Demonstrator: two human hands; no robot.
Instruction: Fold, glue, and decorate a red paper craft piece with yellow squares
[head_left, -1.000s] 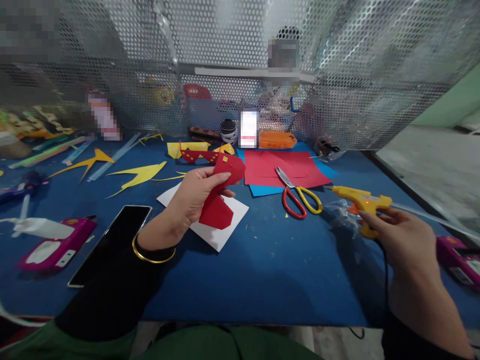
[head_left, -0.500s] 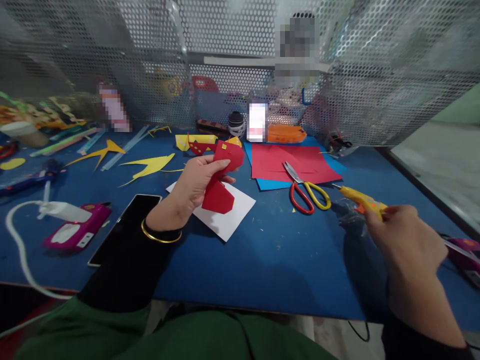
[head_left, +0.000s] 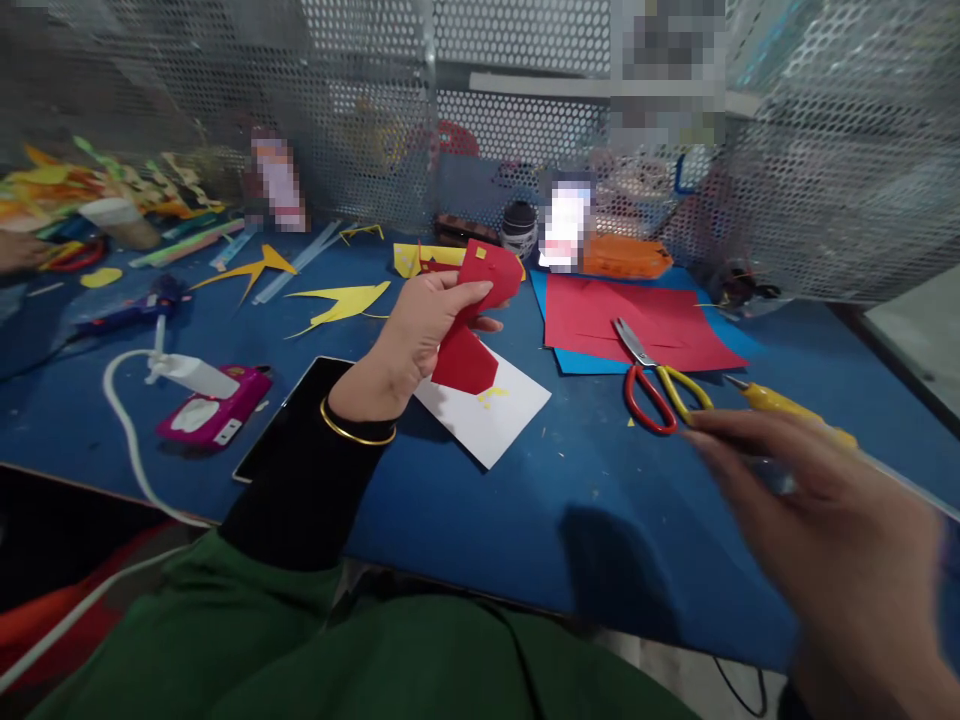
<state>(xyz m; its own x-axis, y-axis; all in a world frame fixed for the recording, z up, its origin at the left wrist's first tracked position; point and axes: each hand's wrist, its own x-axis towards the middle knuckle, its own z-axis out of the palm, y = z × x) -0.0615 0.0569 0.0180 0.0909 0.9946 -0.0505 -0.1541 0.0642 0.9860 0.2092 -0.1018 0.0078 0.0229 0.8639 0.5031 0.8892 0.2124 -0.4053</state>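
Observation:
My left hand (head_left: pixel 431 325) is closed around a folded red paper cutout (head_left: pixel 468 360) with a small yellow square near its upper end. It hangs over a white sheet (head_left: pixel 495 430) that bears small yellow scraps (head_left: pixel 493 395). My right hand (head_left: pixel 810 510), blurred, is stretched out above the table at the right, thumb and forefinger tips close together, with nothing visible in it. Just beyond it lies a yellow glue gun (head_left: pixel 787 405). Red-and-yellow-handled scissors (head_left: pixel 651 385) rest with their blades on red paper (head_left: pixel 585 320), near my right fingertips.
Blue paper (head_left: pixel 574 362) shows beneath the red paper. Yellow cutouts (head_left: pixel 345 303) and an orange cutout (head_left: pixel 259 268) lie left. A dark phone (head_left: pixel 289 415) and a magenta device (head_left: pixel 217 405) with a white cable are nearer. A lit phone (head_left: pixel 566 225) stands at the back.
My right hand has let go of the yellow glue gun and moved left toward the scissors' handles. My left hand still holds the red cutout. The whole view has shifted.

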